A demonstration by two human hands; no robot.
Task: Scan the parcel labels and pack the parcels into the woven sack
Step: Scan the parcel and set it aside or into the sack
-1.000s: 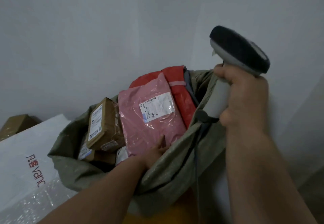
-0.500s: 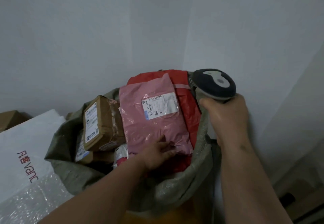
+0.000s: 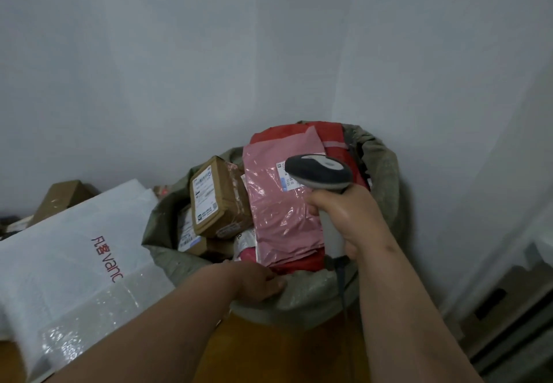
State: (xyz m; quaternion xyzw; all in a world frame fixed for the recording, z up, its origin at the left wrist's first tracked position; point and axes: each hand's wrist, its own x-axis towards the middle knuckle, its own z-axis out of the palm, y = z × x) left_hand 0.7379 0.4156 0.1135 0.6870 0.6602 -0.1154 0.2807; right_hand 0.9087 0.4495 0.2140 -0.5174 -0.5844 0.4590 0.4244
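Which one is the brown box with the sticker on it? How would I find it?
Find the grey-green woven sack by the wall. The brown cardboard box stands tilted at its left side, beside the pink mailer bag. Its neighbours are soft plastic bags; it alone is stiff, taped cardboard.

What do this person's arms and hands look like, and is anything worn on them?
Both forearms are bare as far as the head view shows, with no sleeves in sight. The left hand and the right hand wear no gloves, and no watch, bracelet or ring shows on either. No markings can be seen on them.
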